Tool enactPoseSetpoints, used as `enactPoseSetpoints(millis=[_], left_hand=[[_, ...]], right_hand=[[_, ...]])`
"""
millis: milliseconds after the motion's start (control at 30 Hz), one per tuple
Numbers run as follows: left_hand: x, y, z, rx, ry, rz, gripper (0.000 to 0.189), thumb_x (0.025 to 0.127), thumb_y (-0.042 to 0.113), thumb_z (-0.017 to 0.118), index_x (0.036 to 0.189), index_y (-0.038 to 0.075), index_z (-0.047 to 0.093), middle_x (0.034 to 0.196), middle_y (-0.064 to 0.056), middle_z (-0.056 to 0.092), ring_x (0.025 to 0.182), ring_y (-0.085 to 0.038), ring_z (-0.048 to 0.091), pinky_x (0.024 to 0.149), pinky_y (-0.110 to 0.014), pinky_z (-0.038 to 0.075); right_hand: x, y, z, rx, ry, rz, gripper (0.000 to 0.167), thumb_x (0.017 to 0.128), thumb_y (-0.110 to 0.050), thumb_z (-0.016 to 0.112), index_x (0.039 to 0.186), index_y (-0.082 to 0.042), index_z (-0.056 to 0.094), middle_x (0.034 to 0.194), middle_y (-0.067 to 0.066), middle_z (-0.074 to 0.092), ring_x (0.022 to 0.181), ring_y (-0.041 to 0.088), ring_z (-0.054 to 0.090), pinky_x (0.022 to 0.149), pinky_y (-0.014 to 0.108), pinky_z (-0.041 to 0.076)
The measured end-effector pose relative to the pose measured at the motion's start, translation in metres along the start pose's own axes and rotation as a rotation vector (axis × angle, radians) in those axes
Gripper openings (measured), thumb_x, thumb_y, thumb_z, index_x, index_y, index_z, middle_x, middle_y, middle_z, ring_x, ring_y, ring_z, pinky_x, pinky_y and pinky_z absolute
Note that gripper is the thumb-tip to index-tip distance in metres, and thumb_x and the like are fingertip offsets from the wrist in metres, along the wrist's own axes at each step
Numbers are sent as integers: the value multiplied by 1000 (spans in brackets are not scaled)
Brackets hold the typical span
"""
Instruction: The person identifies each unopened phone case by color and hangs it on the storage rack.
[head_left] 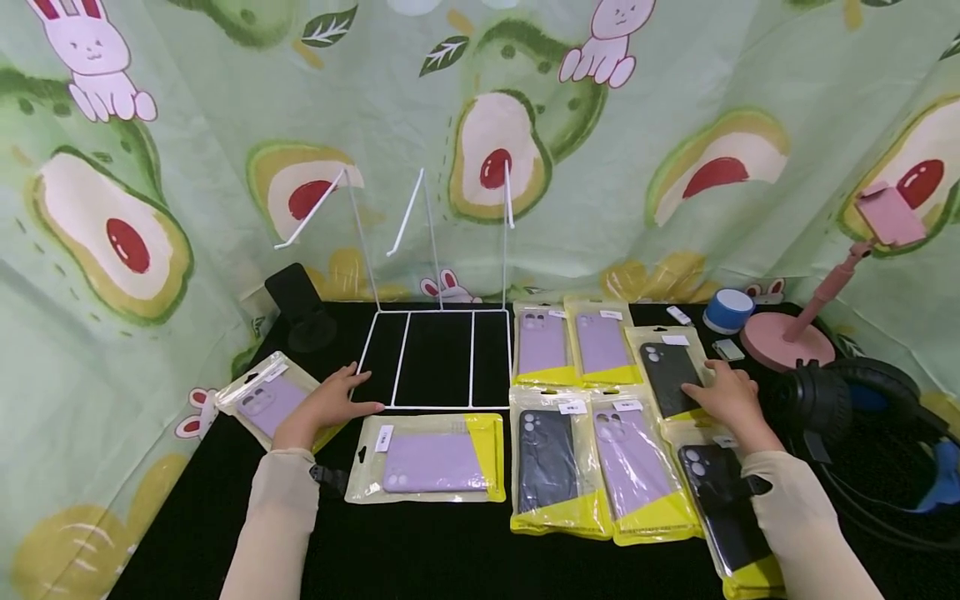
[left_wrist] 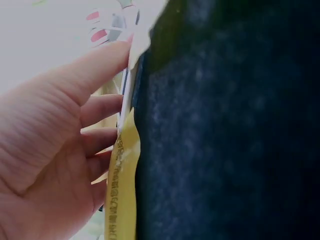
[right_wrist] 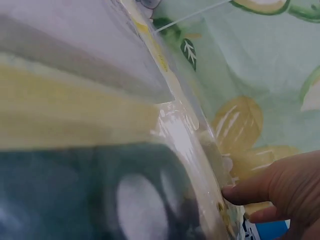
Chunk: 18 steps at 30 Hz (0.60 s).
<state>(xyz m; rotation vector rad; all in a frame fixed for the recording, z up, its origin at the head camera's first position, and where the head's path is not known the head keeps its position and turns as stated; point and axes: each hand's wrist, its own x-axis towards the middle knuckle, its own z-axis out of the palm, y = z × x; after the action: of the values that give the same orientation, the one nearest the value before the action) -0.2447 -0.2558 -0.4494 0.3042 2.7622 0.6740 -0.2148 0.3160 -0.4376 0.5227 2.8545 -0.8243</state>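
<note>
My left hand (head_left: 326,410), its thumb and fingers spread, lies at the front left corner of a white wire rack (head_left: 435,407). Its wrist overlaps a bagged purple phone case (head_left: 266,402) at the left. Another bagged purple phone case (head_left: 435,461) lies sideways just in front of the rack. My right hand (head_left: 731,398) rests at the right edge of a bagged black phone case (head_left: 670,379), thumb over the bag. Below it, a second bagged black case (head_left: 720,500) runs partly under the right wrist. In the right wrist view the thumb (right_wrist: 250,191) meets the clear bag's edge.
Several more bagged cases, such as a purple one (head_left: 633,462) and a black one (head_left: 550,458), lie right of the rack. Black headphones (head_left: 862,400), a pink stand (head_left: 787,340) and a blue-and-white round tub (head_left: 729,312) stand at the right. A black phone holder (head_left: 303,308) stands back left.
</note>
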Motion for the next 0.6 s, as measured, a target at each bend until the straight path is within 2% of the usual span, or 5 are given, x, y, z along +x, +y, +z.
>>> enactPoseSetpoints(millis=[167,367,600], left_hand=[[-2,-5,3,-58,0,36,81,84,47,66,143,0,37,152,-31,13,139,-49,9,108,-63,14],[0,-13,7,-85,14,85,74,87,42,65,142,0,40,151,-32,12,138,-50,7,107,-64,14],[-2,-13,10,-105,52,91,73,86,39,67,141,-1,41,151,-32,14,138,-49,8,107,-64,14]], right_hand=[[1,0,1,-8,7,-30,57,91,-18,58,132,14,36,130,42,32,118,55,28,97,63,26],[3,-1,2,24,25,-6,47,90,-8,52,130,14,39,131,40,37,117,54,33,97,61,28],[5,-1,-1,67,93,30,41,86,-5,46,122,12,52,127,35,47,107,48,47,88,56,41]])
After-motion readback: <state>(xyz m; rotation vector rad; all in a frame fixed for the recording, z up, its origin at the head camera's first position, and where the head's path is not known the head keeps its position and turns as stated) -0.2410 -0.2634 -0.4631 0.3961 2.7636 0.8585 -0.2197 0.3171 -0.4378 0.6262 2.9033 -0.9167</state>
